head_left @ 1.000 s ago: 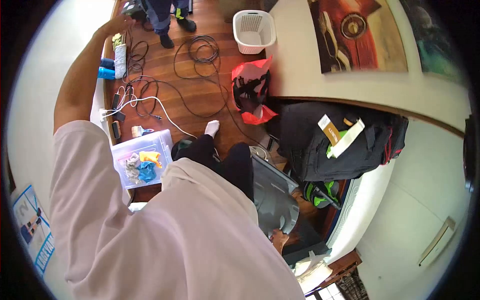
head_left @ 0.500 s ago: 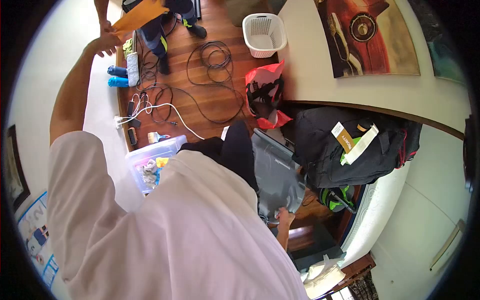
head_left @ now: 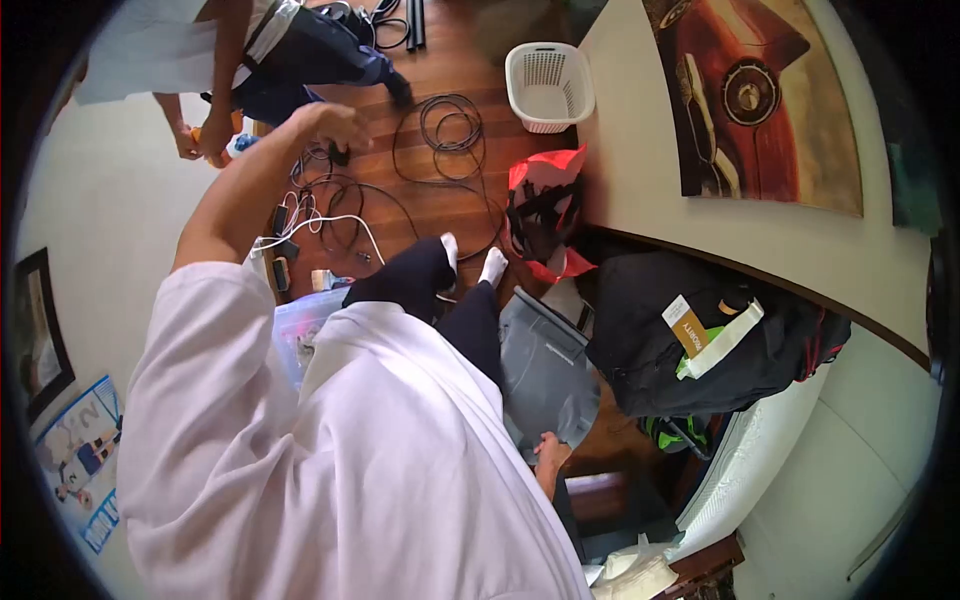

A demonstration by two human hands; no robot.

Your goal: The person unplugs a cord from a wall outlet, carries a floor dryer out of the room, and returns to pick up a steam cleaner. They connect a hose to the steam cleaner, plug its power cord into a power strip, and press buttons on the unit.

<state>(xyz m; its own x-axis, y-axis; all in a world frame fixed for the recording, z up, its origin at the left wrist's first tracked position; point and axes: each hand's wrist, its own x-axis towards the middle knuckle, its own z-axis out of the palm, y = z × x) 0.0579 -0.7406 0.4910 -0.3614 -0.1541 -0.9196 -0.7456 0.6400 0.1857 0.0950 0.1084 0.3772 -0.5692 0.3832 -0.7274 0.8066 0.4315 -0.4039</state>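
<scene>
My left hand (head_left: 338,124) is stretched forward over the floor, its fingers loose and apart, with nothing in it. Beyond it another person bends over, dark trousers (head_left: 305,55) in view. Between that person's hands (head_left: 190,142) is an orange piece (head_left: 222,150), mostly covered. Down at my right side, my right hand (head_left: 549,452) grips the lower edge of a grey bag-like container (head_left: 548,370) that looks like smooth plastic. Close to my legs, a clear plastic box (head_left: 300,325) is partly hidden by my shirt.
Black cable (head_left: 452,125) coils on the wooden floor, with a white cord (head_left: 350,218) nearer. A white basket (head_left: 550,90) and a red bag (head_left: 545,200) stand along the wall side. A black suitcase (head_left: 700,350) lies at right. A car painting (head_left: 760,95) hangs above.
The orange piece has gone from my left hand to the other person's hands, and that person has bent down. My left hand has moved right and opened. My right hand stays on the grey container.
</scene>
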